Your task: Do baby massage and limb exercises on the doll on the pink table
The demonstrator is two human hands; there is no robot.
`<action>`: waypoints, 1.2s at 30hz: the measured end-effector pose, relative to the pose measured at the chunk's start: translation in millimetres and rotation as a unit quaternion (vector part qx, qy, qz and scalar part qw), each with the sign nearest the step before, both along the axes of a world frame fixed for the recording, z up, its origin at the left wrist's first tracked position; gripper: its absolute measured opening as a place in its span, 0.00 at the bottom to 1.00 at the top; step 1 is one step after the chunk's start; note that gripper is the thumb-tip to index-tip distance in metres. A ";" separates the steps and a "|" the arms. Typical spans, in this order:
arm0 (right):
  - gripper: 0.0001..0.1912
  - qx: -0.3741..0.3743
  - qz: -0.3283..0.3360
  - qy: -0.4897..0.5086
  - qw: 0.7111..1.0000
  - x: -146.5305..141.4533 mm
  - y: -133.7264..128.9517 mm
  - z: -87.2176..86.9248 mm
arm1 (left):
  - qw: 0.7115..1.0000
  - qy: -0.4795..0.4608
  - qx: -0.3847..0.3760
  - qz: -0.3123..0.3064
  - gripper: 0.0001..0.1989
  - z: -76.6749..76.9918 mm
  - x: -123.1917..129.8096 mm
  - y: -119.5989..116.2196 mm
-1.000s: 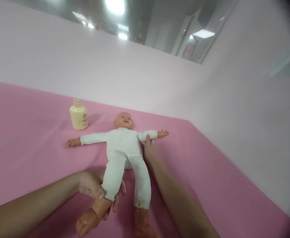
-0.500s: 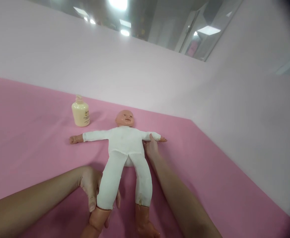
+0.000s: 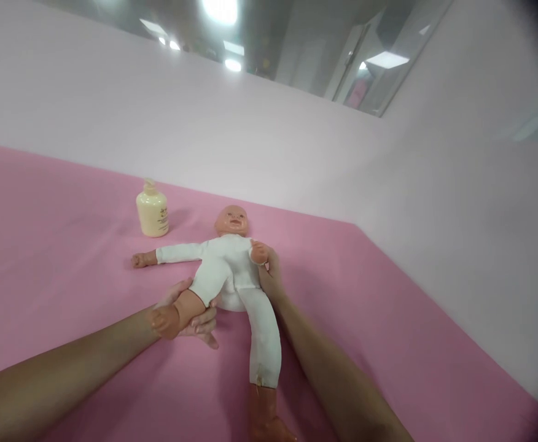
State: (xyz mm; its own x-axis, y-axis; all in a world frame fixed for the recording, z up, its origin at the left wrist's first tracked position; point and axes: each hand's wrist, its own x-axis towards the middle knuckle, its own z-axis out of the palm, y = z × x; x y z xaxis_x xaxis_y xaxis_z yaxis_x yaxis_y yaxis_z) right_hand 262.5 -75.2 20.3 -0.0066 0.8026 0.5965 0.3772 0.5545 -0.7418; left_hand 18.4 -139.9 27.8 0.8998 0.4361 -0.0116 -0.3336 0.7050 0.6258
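Note:
A baby doll with a white cloth body lies on its back on the pink surface, head toward the wall. My left hand is wrapped around the doll's lower leg on the left side, which is lifted and bent toward its body. On the other side, my right hand holds the doll's arm, folded up so that its small hand points at me. The doll's other arm lies stretched out to the left, and its other leg extends straight toward me. Parts of my fingers are hidden behind the limbs.
A cream pump bottle stands upright to the left of the doll's head. A pale wall rises behind the pink surface and along the right side. Above it, a mirror or glass panel shows lights and a door.
My left hand has raised the doll's leg, bending it up toward the body. My right hand has brought the doll's arm in from outstretched to folded near its chest.

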 end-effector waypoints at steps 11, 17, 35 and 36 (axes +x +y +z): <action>0.28 0.071 -0.002 -0.232 0.970 -3.2 -11.7 4.8 | 0.988 0.055 0.007 0.143 0.33 4.2 3.4 15.5; 0.27 0.055 0.002 -0.190 0.980 -6.0 -12.9 4.8 | 0.994 0.020 0.033 0.101 0.30 3.2 6.0 5.7; 0.29 -0.158 -0.061 0.337 0.926 4.9 8.5 -13.1 | 0.894 -0.088 0.190 -0.396 0.30 -15.9 5.0 9.3; 0.29 -0.147 -0.057 0.352 0.922 5.9 11.5 -14.8 | 0.887 -0.084 0.198 -0.409 0.30 -15.8 4.9 10.0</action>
State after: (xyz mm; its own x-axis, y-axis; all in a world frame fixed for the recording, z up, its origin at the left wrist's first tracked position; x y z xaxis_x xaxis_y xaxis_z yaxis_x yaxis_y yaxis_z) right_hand 268.4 -63.7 5.6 0.3944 0.9019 0.1760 -0.2124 0.2758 -0.9374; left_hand 23.2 -129.9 12.0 0.8914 -0.4238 0.1608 0.0764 0.4902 0.8683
